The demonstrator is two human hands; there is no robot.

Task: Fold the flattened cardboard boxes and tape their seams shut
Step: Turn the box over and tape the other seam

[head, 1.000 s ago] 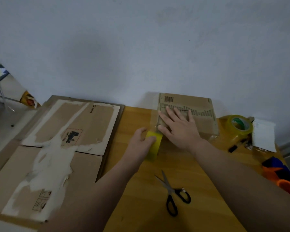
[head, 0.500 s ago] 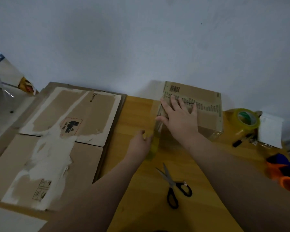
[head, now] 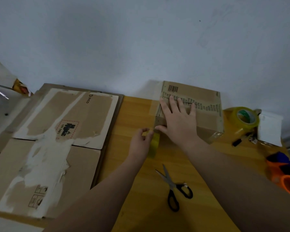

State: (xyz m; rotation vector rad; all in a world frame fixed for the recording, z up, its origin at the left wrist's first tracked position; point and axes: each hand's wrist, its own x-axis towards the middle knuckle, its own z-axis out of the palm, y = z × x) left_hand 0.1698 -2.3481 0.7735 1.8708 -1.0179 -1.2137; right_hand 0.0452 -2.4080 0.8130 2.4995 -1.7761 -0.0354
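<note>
A pale blue-grey wall rises behind the wooden table (head: 134, 113) at which we stand, and the light is dim. On the far side of the table, against the wall, sits the folded cardboard box (head: 206, 101), with a barcode and lines of print on its top. Our right hand (head: 179, 121) lies flat on the left part of that top, fingers straight and spread, thumb at the near left corner. Just beside it our left hand (head: 141, 141) is curled, its fingertips pinching a yellowish tape strip (head: 154, 145) that runs from that corner down towards us over the table. A second, clear band of tape seems to lie on the table at the box's left side. To the left of the table a stack of flattened cardboard boxes (head: 54, 139) lies with torn white patches across its face. Black-handled scissors (head: 176, 190) rest on the table near us, blades parted. To the right of the box stands a tape roll (head: 245, 118), with a black marker (head: 237, 142) and a white packet (head: 269, 128) near it. An orange and blue object (head: 285, 173) shows at the right edge, and we cannot tell what it is.
</note>
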